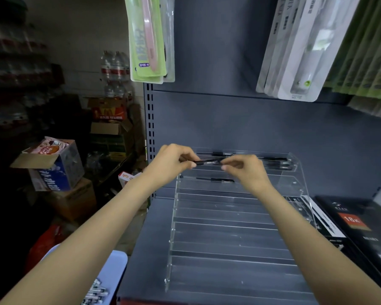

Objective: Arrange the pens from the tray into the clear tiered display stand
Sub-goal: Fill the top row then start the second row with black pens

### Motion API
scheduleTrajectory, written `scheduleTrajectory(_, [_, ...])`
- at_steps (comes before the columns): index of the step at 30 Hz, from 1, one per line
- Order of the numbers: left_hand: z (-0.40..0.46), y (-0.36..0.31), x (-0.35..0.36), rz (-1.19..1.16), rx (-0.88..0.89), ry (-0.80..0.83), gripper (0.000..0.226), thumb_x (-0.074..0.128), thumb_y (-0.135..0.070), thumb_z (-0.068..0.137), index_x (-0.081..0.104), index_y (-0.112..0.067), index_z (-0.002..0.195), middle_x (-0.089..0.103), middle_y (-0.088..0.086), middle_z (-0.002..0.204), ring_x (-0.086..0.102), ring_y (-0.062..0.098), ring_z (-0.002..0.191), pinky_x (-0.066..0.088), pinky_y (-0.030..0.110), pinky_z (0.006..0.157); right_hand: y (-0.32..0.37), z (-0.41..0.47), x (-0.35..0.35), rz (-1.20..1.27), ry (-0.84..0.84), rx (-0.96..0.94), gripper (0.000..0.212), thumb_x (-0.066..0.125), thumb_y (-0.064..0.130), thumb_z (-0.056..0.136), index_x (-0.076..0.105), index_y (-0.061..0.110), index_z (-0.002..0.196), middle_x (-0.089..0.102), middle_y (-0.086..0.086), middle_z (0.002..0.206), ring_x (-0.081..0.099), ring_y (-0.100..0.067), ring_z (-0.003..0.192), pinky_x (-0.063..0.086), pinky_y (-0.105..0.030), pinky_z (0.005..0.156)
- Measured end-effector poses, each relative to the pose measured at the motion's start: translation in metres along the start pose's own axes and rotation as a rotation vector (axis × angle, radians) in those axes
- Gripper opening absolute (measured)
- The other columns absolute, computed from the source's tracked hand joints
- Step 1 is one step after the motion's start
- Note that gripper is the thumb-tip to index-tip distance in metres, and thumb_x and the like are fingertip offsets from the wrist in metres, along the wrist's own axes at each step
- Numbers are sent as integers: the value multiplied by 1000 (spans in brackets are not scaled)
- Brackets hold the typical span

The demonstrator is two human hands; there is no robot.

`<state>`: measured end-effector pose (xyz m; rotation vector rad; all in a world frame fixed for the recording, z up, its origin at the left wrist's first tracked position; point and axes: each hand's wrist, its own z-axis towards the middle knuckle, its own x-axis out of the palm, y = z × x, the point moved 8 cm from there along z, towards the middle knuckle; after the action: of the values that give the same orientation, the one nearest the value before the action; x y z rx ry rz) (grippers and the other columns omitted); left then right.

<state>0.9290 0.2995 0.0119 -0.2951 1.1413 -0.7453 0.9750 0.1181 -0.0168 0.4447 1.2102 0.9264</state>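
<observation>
I hold a black pen (208, 162) level over the clear tiered stand (229, 234); more pens (275, 162) lie at its one o'clock, tray (113, 271) at seven.

The clear tiered display stand (229, 234) sits on a shelf (145, 249) at lower centre. Above its upper tiers, the left hand (172, 161) and right hand (246, 170) hold a pen (208, 162) between them. More pens (277, 162) lie in the top tiers, right of the hands. A tray (113, 269) lies at lower left, boxes (356, 219) at right.
</observation>
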Motion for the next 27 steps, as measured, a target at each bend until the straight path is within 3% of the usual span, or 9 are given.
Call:
scheduleTrajectory(3, [6, -11, 9, -11, 19, 13, 14, 67, -14, 85, 72, -18, 97, 71, -3, 88, 62, 3, 80, 42, 1, 69, 0, -11, -1, 466, 92, 24, 15, 68, 9, 84, 72, 16, 97, 72, 1, 79, 69, -11, 74, 52, -14, 65])
scheduleTrajectory(5, [11, -20, 18, -21, 35, 28, 13, 66, -15, 85, 72, -17, 96, 71, -4, 86, 60, -2, 77, 39, 0, 68, 0, -12, -4, 512, 74, 0, 14, 67, 6, 84, 73, 18, 87, 72, 2, 77, 69, -11, 71, 53, -15, 67])
scheduleTrajectory(7, [13, -22, 22, -1, 40, 21, 14, 66, -17, 85, 71, -19, 98, 70, -6, 89, 60, 0, 83, 45, 11, 78, -4, -11, -12, 502, 11, 2, 15, 67, 4, 83, 73, 18, 82, 72, 1, 76, 68, -12, 70, 54, -17, 70])
scheduleTrajectory(10, [10, -6, 17, 119, 4, -46, 25, 66, -20, 85, 64, -21, 111, 63, -2, 110, 57, 11, 103, 47, 31, 94, -19, -10, -25, 447, -56, 46, 13, 67, -1, 82, 72, 11, 83, 70, -5, 78, 66, -21, 73, 57, -21, 75])
scheduleTrajectory(14, [-4, 31, 5, 150, -180, -152, 52, 66, -25, 85, 48, -13, 132, 48, 8, 130, 48, 23, 122, 40, 35, 103, -36, -13, -25, 237, -59, 111, 9, 70, 2, 80, 73, 8, 86, 71, -9, 85, 69, -27, 83, 54, -33, 88])
scheduleTrajectory(16, [-7, 45, 6, 118, -274, -152, 59, 65, -30, 85, 45, -7, 135, 48, 12, 135, 49, 26, 123, 40, 36, 104, -33, -11, -19, 106, -47, 100, 10, 71, 6, 80, 75, 7, 89, 72, -7, 87, 68, -21, 85, 51, -25, 90])
scheduleTrajectory(18, [-8, 53, 11, 91, -321, -108, 56, 65, -31, 86, 48, -4, 133, 55, 13, 132, 53, 26, 120, 42, 37, 103, -26, -8, -12, -45, -17, 63, 11, 71, 9, 81, 75, 6, 91, 71, -4, 88, 63, -13, 82, 43, -7, 78])
scheduleTrajectory(21, [-10, 58, 17, 26, -335, -60, 48, 66, -26, 86, 55, -3, 127, 63, 13, 123, 58, 23, 115, 44, 34, 101, -18, -5, -2, -191, 36, 38, 9, 71, 11, 82, 76, 7, 88, 69, -1, 84, 56, -7, 76, 36, 6, 61])
scheduleTrajectory(27, [-18, 58, 15, -47, -315, -123, 44, 69, -25, 82, 61, -4, 121, 66, 11, 117, 62, 18, 109, 43, 22, 91, -19, 4, 6, -285, 112, 87, 7, 74, 11, 78, 76, 9, 85, 68, -3, 80, 55, -7, 75, 34, 4, 55])
